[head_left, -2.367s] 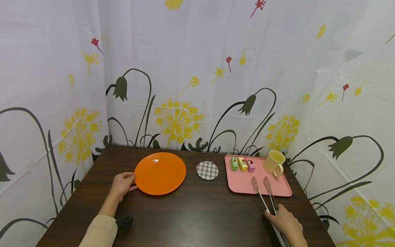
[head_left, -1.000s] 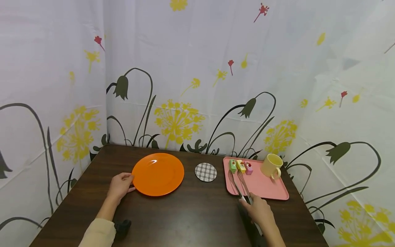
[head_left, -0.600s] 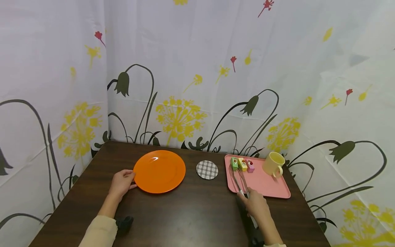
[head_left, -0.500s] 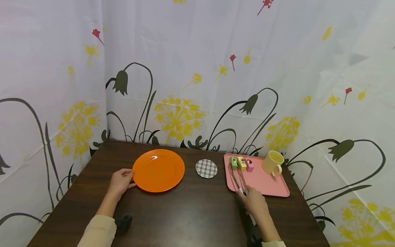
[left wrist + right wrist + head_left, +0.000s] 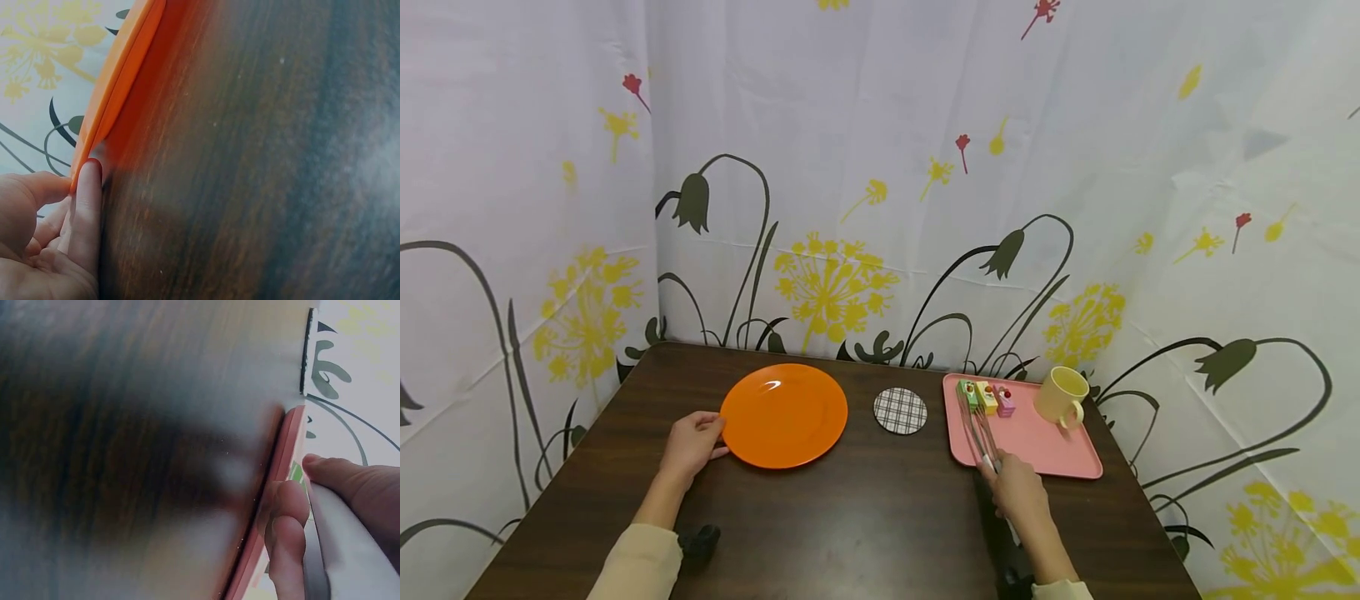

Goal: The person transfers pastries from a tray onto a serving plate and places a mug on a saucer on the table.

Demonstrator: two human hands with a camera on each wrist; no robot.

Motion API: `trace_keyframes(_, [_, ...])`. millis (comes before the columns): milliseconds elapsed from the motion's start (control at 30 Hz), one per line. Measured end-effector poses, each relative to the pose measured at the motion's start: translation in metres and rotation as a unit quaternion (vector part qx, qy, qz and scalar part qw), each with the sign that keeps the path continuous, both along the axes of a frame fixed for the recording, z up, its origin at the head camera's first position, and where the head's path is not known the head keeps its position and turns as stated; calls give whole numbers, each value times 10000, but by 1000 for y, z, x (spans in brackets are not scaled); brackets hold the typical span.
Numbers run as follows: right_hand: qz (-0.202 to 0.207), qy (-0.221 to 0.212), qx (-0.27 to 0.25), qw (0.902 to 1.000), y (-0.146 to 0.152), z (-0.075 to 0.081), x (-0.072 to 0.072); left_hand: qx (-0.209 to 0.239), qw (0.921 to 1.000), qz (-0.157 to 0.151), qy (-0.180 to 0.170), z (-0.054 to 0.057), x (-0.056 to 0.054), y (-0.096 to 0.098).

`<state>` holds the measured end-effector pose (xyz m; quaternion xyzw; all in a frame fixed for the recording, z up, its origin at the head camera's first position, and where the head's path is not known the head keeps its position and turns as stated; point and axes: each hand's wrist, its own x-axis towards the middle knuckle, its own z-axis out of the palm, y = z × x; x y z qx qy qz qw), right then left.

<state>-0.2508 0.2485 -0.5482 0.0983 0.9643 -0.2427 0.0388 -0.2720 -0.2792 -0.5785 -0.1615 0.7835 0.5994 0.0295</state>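
My left hand (image 5: 691,446) pinches the near-left rim of an orange plate (image 5: 784,415); in the left wrist view the thumb (image 5: 47,187) is on top and fingers are beneath. My right hand (image 5: 1021,492) grips metal tongs (image 5: 344,550) that reach over the left part of a pink tray (image 5: 1052,454). The tong ends stand on either side of a small green toy cake slice (image 5: 967,395). Beside it, a yellow cake slice (image 5: 987,397) and a pink one (image 5: 1004,402) form a row. I cannot tell whether the tongs squeeze the green slice.
A yellow mug (image 5: 1060,396) stands at the tray's back right. Between plate and tray lies a round checked coaster (image 5: 900,411). The dark wooden table (image 5: 850,533) ends at a flowered curtain (image 5: 880,167) behind and at both sides.
The tongs went from the tray's front right to its left, around the green cake slice, and their arms have drawn closer together. My left hand stays on the plate's rim.
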Motion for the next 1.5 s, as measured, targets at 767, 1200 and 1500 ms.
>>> trace_keyframes(767, [50, 430, 1222, 9916, 2, -8, 6, 40, 10000, -3, 17, -2, 5, -2])
trace_keyframes(1200, [160, 957, 934, 9909, -8, -1, 9, -65, 10000, 61, 22, -3, 1, -1])
trace_keyframes(1500, [236, 984, 469, 9938, -41, 0, 9, -230, 9996, 167, -2, -2, 0, 2])
